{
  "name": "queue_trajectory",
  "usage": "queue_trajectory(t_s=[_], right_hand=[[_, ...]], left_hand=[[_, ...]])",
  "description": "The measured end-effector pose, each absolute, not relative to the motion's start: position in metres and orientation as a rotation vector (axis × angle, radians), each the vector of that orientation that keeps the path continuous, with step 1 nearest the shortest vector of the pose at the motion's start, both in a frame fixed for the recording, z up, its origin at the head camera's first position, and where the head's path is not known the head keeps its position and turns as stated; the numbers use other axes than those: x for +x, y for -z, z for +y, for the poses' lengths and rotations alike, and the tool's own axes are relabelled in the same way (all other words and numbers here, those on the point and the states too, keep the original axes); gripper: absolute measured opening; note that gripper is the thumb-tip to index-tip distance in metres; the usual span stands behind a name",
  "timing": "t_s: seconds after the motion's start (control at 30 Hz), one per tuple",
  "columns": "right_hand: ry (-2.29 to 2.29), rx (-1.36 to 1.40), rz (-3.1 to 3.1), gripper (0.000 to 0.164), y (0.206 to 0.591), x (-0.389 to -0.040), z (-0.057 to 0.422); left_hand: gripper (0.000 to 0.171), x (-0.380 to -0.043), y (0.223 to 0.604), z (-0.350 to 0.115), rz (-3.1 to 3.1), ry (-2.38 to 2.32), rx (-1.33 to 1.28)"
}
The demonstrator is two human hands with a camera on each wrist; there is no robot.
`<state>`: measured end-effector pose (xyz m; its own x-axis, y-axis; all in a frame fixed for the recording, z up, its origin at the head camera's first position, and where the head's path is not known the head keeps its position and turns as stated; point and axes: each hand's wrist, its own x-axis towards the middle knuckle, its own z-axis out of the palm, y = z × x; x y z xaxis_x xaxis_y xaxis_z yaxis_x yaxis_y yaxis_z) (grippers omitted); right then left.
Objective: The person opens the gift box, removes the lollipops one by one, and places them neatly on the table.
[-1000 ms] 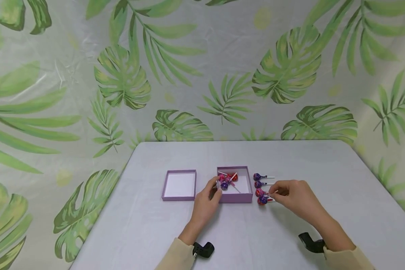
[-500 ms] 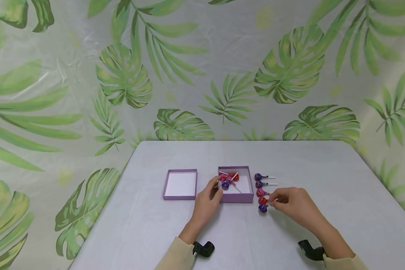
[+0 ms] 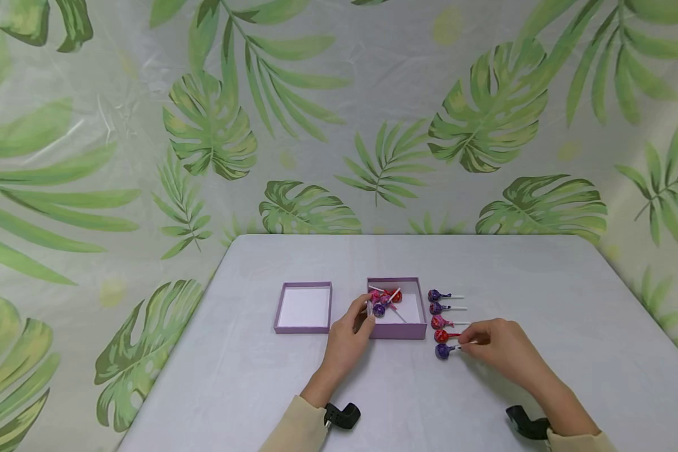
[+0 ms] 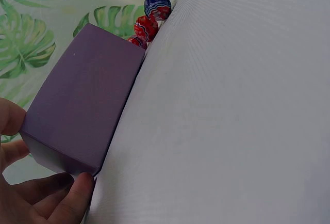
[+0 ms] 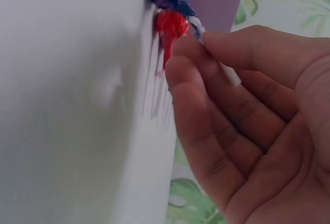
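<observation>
Table [image 3: 231,376]: lid [image 3: 304,307] left of box [image 3: 398,331], lollipops [image 3: 379,310] in box. Five-lollipop row [image 3: 437,321] right of box, far to near. Left hand [image 3: 348,329] at box's left side, right hand [image 3: 500,345] at row's near end.

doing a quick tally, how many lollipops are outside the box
5, in a column right of the purple box, far to near: purple lollipop, second purple lollipop, pink lollipop, red lollipop, and nearest purple lollipop, pinched by the right hand.

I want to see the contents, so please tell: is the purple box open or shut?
Open: the head view shows lollipops inside the purple box, and its shallow purple lid lies apart, to the left.
</observation>
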<state>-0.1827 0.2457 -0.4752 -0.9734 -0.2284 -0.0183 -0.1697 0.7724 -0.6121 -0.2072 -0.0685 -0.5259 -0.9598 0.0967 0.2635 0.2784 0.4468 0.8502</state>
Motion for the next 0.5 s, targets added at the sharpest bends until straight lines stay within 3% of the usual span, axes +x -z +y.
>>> queue_trajectory(t_s=[0.5], right_hand=[[0.831, -0.397, 2.891, 0.011, 0.490, -0.193, 0.253]], left_hand=[[0.048, -0.208, 0.528, -0.070, -2.516, 1.531, -0.334]])
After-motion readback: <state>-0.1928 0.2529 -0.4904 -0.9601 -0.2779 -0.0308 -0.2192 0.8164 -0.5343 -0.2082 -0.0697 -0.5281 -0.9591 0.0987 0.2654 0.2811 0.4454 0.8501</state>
